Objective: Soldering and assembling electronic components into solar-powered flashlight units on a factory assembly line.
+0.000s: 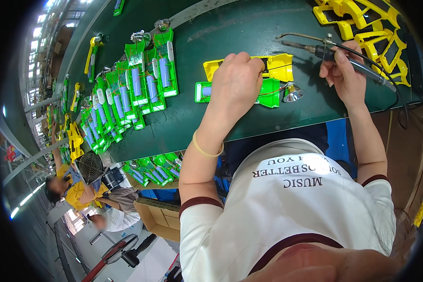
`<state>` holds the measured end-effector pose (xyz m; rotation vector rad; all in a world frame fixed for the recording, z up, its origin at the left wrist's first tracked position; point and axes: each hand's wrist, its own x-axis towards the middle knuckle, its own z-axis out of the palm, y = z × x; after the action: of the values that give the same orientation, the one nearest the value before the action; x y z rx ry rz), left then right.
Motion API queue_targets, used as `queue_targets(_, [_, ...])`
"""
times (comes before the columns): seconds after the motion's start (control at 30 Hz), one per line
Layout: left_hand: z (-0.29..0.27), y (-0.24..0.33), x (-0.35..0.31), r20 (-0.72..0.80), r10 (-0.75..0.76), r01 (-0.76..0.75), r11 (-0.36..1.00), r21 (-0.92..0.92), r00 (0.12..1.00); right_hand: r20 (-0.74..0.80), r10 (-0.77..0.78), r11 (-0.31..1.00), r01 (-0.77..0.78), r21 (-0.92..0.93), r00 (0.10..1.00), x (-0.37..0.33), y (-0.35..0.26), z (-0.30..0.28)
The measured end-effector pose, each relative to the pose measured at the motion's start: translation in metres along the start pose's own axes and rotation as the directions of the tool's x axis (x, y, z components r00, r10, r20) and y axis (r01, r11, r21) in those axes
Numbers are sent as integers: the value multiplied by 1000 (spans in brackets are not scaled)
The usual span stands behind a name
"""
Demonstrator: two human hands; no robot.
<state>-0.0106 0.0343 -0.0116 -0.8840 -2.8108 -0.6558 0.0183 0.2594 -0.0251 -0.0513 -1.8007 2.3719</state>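
Note:
My left hand (237, 84) is curled closed over the middle of a green plastic housing half (269, 96); its fingertips are hidden, so what it grips cannot be seen. That housing holds a blue-violet battery cell (206, 91). Thin red wires run from it to a silver lamp reflector (293, 93) at its right end. Just beyond lies a yellow housing half (282, 68), partly covered by my knuckles. My right hand (345, 73) grips a soldering iron (373, 75) with a thin bent metal tube fixed alongside; its tip points left, above the table and apart from the housings.
Rows of green housings (136, 84) with cells, boards and wires crowd the table's left. Yellow frames (385, 47) pile up at the far right. The iron's black cable (399, 101) hangs over the right edge. A cardboard box (157, 218) and two people are at lower left.

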Motion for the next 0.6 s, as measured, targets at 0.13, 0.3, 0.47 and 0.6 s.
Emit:
queue_targets(0.13, [-1, -2, -2, -14, -1, 1, 1000, -8, 1000, 55, 68, 997, -66, -38, 996, 0, -2, 0])
queue_targets(0.3, [-2, -4, -1, 3, 17, -17, 999, -34, 1000, 196, 42, 998, -31, -60, 980, 1, 2, -9])
queue_targets(0.47, [-1, -3, -2, 12, 17, -17, 1000, 7, 1000, 260, 28, 990, 10, -142, 965, 0, 9, -4])
queue_targets(0.6, [-1, -2, -3, 10, 14, -14, 1000, 11, 1000, 287, 60, 985, -11, -171, 956, 0, 11, -2])
